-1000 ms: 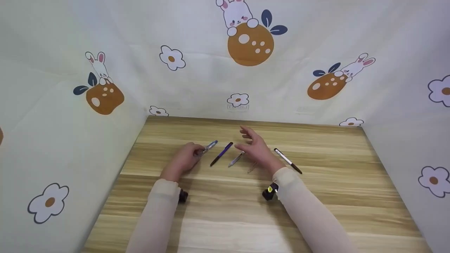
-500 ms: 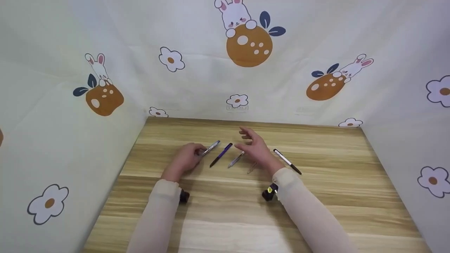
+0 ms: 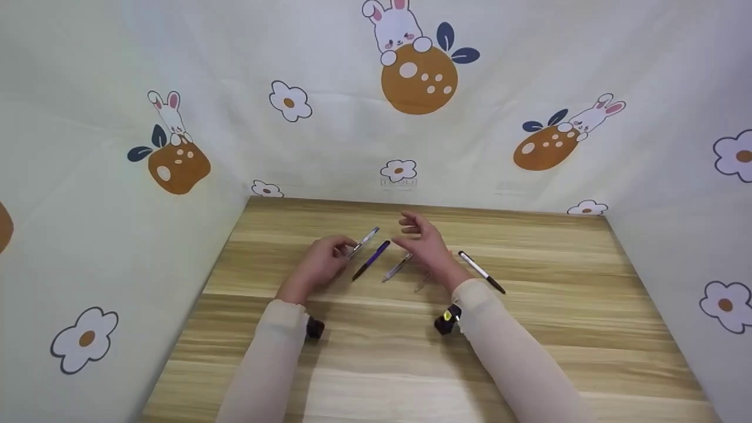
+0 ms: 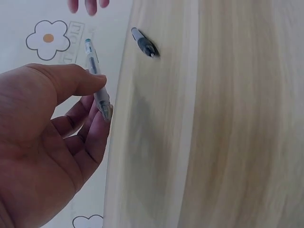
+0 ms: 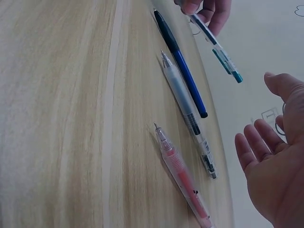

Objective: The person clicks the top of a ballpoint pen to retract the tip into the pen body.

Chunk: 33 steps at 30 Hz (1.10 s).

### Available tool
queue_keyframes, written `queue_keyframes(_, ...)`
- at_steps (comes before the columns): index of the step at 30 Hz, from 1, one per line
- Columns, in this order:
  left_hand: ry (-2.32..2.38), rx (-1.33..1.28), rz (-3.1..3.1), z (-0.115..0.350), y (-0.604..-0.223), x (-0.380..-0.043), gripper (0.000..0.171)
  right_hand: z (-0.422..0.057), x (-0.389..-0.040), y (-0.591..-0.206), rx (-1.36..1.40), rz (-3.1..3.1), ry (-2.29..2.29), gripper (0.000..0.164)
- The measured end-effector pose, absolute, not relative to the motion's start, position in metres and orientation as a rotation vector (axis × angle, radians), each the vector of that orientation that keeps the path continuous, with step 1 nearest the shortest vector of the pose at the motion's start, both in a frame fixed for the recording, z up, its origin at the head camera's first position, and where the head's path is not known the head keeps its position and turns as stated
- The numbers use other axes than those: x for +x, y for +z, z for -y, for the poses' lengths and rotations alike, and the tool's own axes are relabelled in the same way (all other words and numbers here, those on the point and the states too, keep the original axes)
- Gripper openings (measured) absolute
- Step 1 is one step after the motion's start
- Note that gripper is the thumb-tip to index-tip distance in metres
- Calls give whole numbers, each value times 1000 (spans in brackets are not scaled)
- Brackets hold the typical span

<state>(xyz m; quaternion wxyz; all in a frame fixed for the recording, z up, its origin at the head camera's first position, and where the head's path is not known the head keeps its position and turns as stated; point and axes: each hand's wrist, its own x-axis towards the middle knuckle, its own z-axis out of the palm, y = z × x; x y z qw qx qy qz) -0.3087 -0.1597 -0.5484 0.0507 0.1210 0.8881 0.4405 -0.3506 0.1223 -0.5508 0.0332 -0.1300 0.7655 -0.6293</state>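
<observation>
A clear pen with a teal end (image 3: 368,235) is pinched between the thumb and fingers of my left hand (image 3: 322,262). The left wrist view shows that pen (image 4: 92,59) lifted off the table, tilted. Just right of it lies a blue-purple pen with a dark grip (image 3: 371,261). My right hand (image 3: 430,247) hovers with spread, relaxed fingers and holds nothing. Beneath it lie a clear pen (image 5: 179,90) and a pink pen (image 5: 184,178), both partly hidden in the head view. A white pen with black ends (image 3: 482,272) lies right of my right wrist.
The wood-grain table (image 3: 376,364) is bounded at the back and both sides by pale cloth walls (image 3: 329,141) printed with rabbits, oranges and flowers. Both forearms wear pale sleeves, with a small black device (image 3: 447,320) at the right wrist.
My left hand has moved right and slightly away from me, carrying the teal-ended pen closer to the blue-purple pen. My right hand and the lying pens stay nearly where they were.
</observation>
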Motion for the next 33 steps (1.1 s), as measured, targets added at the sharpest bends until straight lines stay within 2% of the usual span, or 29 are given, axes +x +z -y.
queue_keyframes(33, 1887, 417, -2263, 92, -558, -303, 41, -120, -346, -539, -156, -2015, -2334, 48)
